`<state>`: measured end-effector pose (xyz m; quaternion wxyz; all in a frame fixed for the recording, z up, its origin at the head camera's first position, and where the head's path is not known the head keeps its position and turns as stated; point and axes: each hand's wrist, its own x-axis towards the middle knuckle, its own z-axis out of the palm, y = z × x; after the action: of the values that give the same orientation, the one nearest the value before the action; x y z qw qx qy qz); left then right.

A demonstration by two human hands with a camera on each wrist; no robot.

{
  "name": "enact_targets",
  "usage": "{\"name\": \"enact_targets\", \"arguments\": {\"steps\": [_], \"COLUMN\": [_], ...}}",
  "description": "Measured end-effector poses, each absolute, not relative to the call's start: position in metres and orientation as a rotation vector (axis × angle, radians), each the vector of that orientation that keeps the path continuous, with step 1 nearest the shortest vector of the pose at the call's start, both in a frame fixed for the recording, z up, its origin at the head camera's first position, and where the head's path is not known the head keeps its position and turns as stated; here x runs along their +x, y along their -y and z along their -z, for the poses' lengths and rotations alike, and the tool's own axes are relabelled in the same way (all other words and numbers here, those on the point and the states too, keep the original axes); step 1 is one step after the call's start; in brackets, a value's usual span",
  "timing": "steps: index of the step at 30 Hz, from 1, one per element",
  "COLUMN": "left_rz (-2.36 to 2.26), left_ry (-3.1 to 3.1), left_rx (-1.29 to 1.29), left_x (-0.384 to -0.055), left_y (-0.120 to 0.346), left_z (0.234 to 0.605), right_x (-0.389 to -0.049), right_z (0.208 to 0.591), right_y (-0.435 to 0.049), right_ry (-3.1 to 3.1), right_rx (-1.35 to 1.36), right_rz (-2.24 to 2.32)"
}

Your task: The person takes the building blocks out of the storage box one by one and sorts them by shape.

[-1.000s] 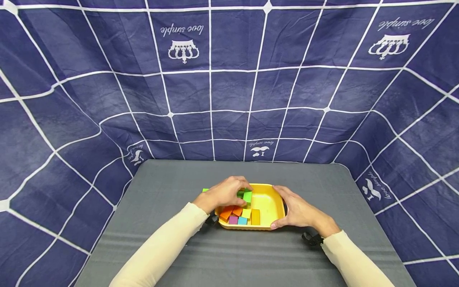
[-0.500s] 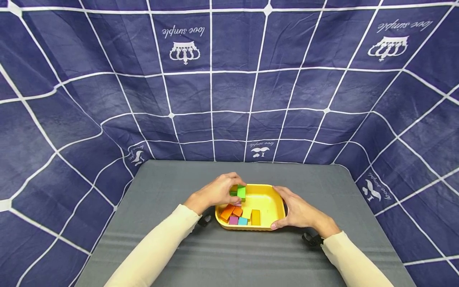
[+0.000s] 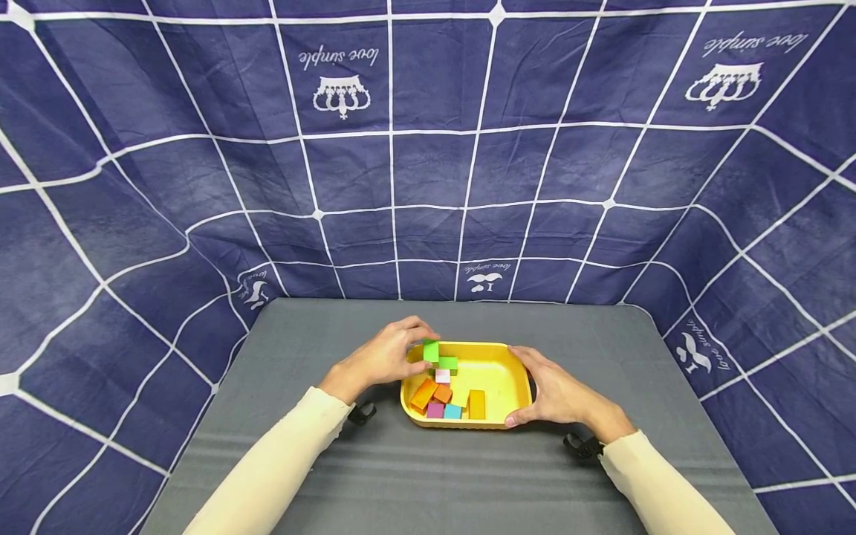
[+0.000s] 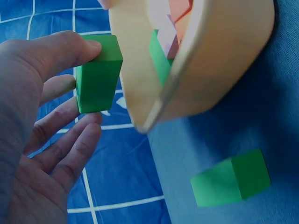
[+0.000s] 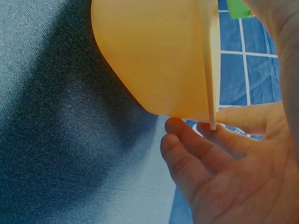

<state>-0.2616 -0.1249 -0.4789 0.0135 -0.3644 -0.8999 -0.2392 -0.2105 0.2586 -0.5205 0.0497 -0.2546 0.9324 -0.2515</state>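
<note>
My left hand [image 3: 383, 358] pinches a green block [image 3: 431, 351] between thumb and fingers, over the left end of a yellow plastic bin [image 3: 498, 371]. In the left wrist view this held green block [image 4: 99, 74] hangs beside the bin wall, clear of it. My right hand [image 3: 558, 390] grips the bin's right end, thumb at the front corner and fingers at the back. Inside the bin lie another green block [image 3: 449, 363], a pale pink block [image 3: 443, 376], orange blocks [image 3: 423, 394], a purple block [image 3: 435, 410], a blue block [image 3: 452, 412] and a yellow block [image 3: 476, 405].
A loose green block [image 4: 231, 179] lies on the grey tabletop [image 3: 481, 483] just outside the bin, seen in the left wrist view; my left hand covers that spot in the head view. A blue gridded cloth [image 3: 435, 171] surrounds the table's back and sides.
My left hand has lifted a green block and carried it leftward to the bin's left rim, uncovering the green and pink blocks beneath. My right hand and the bin stay put.
</note>
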Motion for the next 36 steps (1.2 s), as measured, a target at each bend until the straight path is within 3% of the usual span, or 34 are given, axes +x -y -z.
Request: {"name": "enact_targets", "arguments": {"steps": [36], "left_rz": [0.719], "left_ry": [2.810], "left_rx": [-0.887], "left_x": [-0.253], "left_y": [0.224], "left_z": [0.509], "right_x": [-0.211], "right_z": [0.523], "right_y": [-0.259], "right_ry": [-2.818], "right_rx": [-0.767], "right_rz": [0.791]}}
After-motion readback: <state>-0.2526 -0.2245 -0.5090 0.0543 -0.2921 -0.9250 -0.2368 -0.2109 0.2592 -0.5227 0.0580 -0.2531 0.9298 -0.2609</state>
